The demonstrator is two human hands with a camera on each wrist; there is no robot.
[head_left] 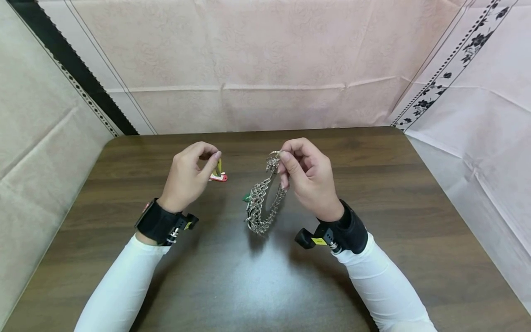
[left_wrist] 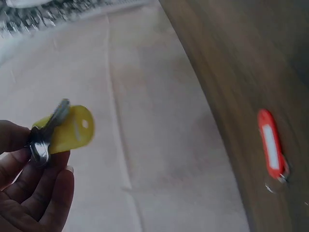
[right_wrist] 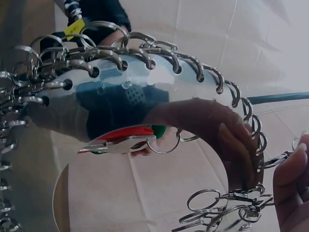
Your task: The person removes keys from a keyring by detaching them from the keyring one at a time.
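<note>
Head view: my left hand [head_left: 187,173] pinches a yellow tag [left_wrist: 75,133]; to its right, my right hand [head_left: 306,174] holds the ring [head_left: 255,201] by its far end, long axis slanting near and slightly left.

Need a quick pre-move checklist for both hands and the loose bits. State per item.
1. Left hand secure on yellow tag: ok, fingers pinch it along with a key.
2. Right hand secure on metal hoop: ok, fingers hold it at its upper end.
3. Yellow tag joined to hoop: not ok, the two are apart.
4. Red tag in hand: not ok, it lies on the table.
5. Green piece fastened to hoop: cannot tell, mostly hidden behind it.
</note>
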